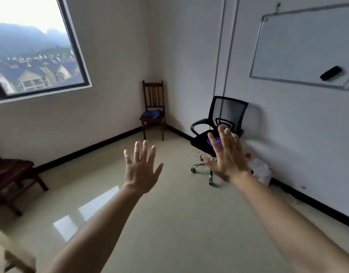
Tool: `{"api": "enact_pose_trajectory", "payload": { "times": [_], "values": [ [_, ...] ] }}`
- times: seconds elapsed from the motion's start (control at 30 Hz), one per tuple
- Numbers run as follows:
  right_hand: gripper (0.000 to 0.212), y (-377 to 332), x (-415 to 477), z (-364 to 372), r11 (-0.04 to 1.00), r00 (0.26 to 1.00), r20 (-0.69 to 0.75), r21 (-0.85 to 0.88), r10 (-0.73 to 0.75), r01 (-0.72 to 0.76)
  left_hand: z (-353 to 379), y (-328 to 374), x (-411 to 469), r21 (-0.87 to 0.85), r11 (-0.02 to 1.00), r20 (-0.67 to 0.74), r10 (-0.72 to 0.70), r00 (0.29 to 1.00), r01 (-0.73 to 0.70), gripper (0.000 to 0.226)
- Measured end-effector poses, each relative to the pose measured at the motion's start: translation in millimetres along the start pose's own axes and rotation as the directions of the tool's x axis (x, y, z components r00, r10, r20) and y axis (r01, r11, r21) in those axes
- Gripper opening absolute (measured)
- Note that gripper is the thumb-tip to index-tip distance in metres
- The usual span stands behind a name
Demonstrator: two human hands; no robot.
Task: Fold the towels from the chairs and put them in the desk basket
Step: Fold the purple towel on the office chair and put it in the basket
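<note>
A blue towel [152,114] lies crumpled on the seat of a wooden chair [153,99] in the far corner. A purple towel [217,142] lies on the seat of a black mesh office chair [226,115] by the right wall, partly hidden behind my right hand. My left hand [140,170] is stretched out in front of me with its fingers spread, holding nothing. My right hand [227,154] is also raised with straight, spread fingers and holds nothing. Both hands are in the air, well short of the chairs. No desk or basket is in view.
A dark wooden chair [10,174] stands at the left wall under the window [32,48]. A white plastic bag [261,171] lies on the floor by the right wall. A whiteboard [305,46] hangs on that wall. Glossy tiled floor [169,213] stretches ahead.
</note>
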State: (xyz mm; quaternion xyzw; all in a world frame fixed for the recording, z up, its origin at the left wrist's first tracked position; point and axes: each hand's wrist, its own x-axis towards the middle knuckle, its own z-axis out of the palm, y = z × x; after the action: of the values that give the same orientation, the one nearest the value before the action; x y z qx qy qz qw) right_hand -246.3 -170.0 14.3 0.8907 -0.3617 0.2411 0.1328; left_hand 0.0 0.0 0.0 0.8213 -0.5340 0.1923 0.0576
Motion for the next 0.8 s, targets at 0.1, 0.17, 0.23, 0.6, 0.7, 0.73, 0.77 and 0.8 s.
{"api": "enact_pose_trajectory", "payload": {
  "times": [0.1, 0.17, 0.23, 0.6, 0.7, 0.73, 0.77, 0.8],
  "values": [
    [0.081, 28.6, 4.4, 25.9, 0.997, 0.996, 0.053, -0.018, 0.071, -0.070, 18.3, 27.3, 28.9, 0.021, 0.998, 0.064, 0.059, 0.996, -0.061, 0.075],
    [0.083, 54.6, 8.4, 56.2, 0.994, 0.990, 0.088, -0.012, 0.108, -0.108, 47.1, 50.7, 56.1, 0.044, 0.989, 0.092, 0.136, 0.986, -0.140, 0.076],
    [0.084, 80.5, 20.6, 85.8, 0.992, 0.985, 0.117, -0.022, 0.125, -0.123, 71.3, 70.5, 88.5, 0.049, 0.983, 0.127, 0.169, 0.977, -0.176, 0.076],
    [0.085, 249.9, 149.6, 207.8, 0.970, 0.899, 0.368, -0.043, 0.238, -0.240, 146.7, 203.7, 302.2, -0.140, 0.969, 0.253, 0.233, 0.939, -0.203, 0.065],
    [0.084, 270.9, 172.7, 235.6, 0.971, 0.888, 0.399, -0.036, 0.229, -0.235, 167.1, 220.1, 334.7, -0.171, 0.959, 0.243, 0.262, 0.934, -0.224, 0.066],
    [0.084, 277.0, 181.3, 247.6, 0.973, 0.882, 0.415, -0.035, 0.223, -0.229, 177.0, 224.0, 347.5, -0.168, 0.958, 0.251, 0.269, 0.930, -0.232, 0.067],
    [0.084, 284.4, 193.7, 263.3, 0.973, 0.873, 0.434, -0.041, 0.221, -0.226, 190.4, 228.3, 365.0, -0.164, 0.959, 0.271, 0.270, 0.924, -0.232, 0.068],
    [0.084, 289.7, 202.6, 277.3, 0.974, 0.866, 0.449, -0.053, 0.220, -0.221, 203.0, 231.1, 378.7, -0.163, 0.958, 0.281, 0.273, 0.920, -0.235, 0.068]
  ]
}}
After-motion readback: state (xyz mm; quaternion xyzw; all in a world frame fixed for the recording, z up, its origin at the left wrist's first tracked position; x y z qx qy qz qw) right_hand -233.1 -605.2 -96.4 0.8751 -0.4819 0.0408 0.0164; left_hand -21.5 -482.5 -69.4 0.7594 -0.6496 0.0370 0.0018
